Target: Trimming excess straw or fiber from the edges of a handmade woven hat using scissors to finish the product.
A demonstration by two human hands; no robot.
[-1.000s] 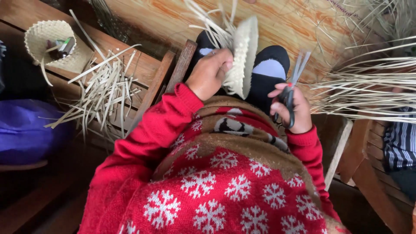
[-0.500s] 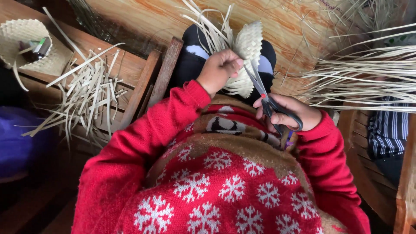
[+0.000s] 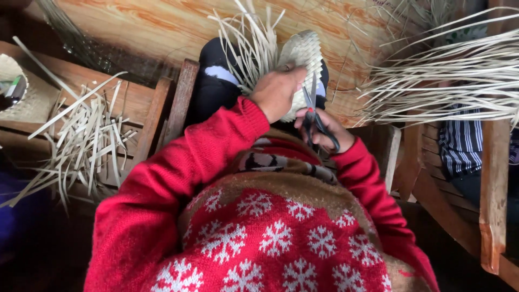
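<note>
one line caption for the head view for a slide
Left hand steadies a woven straw piece while the right hand holds scissors at its edge.

two hands in view: one left hand, one right hand. one pair of scissors. two woven baskets: one pale basket at the hands, one small basket at far left. two heaps of loose straw strips, one on the wooden bench, one at right; strips too many to count.
</note>
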